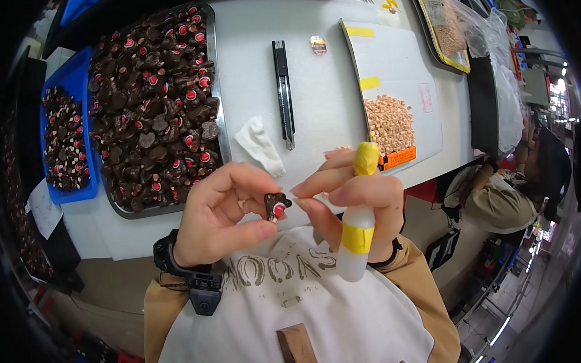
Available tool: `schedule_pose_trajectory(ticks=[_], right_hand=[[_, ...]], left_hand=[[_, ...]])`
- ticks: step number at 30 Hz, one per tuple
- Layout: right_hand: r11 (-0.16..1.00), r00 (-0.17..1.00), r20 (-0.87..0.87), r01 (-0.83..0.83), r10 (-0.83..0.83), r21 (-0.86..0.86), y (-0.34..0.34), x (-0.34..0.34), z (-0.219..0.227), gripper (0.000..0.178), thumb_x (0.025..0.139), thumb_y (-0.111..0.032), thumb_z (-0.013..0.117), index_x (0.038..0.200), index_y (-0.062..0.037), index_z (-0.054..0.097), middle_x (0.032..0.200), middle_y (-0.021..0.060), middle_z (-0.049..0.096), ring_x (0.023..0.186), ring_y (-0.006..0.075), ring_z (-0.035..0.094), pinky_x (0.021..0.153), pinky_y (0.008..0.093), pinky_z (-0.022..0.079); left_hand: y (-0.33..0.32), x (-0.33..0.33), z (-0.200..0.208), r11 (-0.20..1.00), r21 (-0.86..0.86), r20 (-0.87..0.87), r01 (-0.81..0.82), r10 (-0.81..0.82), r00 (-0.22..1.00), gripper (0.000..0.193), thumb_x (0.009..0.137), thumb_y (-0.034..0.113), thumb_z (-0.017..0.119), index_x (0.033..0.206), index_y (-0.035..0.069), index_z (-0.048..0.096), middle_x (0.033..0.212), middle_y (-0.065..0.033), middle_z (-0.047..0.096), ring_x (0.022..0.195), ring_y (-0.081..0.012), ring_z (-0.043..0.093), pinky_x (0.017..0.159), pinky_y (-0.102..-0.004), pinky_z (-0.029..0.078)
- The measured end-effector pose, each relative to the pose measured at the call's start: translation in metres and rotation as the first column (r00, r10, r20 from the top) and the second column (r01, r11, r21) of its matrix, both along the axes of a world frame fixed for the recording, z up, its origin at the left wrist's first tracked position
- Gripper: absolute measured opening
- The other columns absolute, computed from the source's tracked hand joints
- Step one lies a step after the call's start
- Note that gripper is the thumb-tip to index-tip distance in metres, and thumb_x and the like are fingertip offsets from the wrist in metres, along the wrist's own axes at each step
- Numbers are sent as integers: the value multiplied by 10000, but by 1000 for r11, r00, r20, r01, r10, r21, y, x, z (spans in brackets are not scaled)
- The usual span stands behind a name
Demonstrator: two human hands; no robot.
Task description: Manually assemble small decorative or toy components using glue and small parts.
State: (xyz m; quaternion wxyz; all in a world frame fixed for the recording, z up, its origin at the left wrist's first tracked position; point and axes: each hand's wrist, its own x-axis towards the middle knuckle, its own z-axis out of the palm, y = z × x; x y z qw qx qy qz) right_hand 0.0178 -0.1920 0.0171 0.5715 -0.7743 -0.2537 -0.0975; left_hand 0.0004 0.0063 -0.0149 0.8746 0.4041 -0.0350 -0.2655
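Observation:
My left hand (218,213) pinches a small dark-brown figurine (278,204) between thumb and fingers. The figurine has a round red patch with a pale edge and a light tan bit at its lower end. In my right hand (379,192) a translucent white squeeze bottle (352,264) is gripped, with yellow tape round its body and a yellow-wrapped tip pointing up. The thumb and forefinger of that hand come together just right of the figurine. Whether they also pinch something tiny, I cannot make out.
A metal tray (222,123) heaped with similar brown figurines lies left, beside a blue tray (80,194) of more. Ahead are a utility knife (283,92) and a white tissue (260,144). Tan pieces (391,121) fill part of a cardboard tray (429,128). Another person (502,203) sits right.

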Motion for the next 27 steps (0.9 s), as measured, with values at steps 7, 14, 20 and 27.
schedule_pose_trajectory(ticks=[7, 14, 20, 27], right_hand=[[997, 997, -69, 36, -41, -72, 3, -2, 5, 253, 656, 78, 691, 794, -77, 547, 812, 73, 659, 674, 230, 542, 722, 355, 422], [978, 997, 75, -15, 31, -209, 30, -13, -17, 296, 543, -5, 776, 588, -146, 519, 861, -18, 670, 789, 198, 518, 724, 364, 361], [940, 947, 306, 190, -99, -283, 46, -8, -24, 277, 552, -122, 626, 815, -125, 538, 832, -13, 631, 754, 186, 529, 725, 320, 330], [949, 936, 317, 226, -150, -221, 47, -11, -26, 279, 554, -113, 635, 814, -120, 536, 814, -8, 632, 734, 186, 539, 716, 322, 329]], left_hand=[[0, 1, -2, 996, -46, -62, -81, 79, 995, 371, 808, -12, 601, 1148, -38, 453, 1061, -92, 543, 1001, -178, 570, 889, -334, 470], [-4, 2, 0, 952, -219, -132, -215, 190, 973, 398, 893, 113, 537, 1226, -13, 359, 1144, -132, 509, 1155, -302, 508, 1001, -420, 399], [-5, 1, 4, 938, -223, -123, -265, 243, 962, 434, 903, 167, 542, 1256, 28, 332, 1176, -162, 494, 1202, -359, 458, 1028, -447, 355], [-9, 0, 2, 939, -258, -15, -229, 233, 972, 446, 891, 176, 561, 1255, 46, 339, 1160, -168, 508, 1248, -369, 402, 1040, -449, 328]])
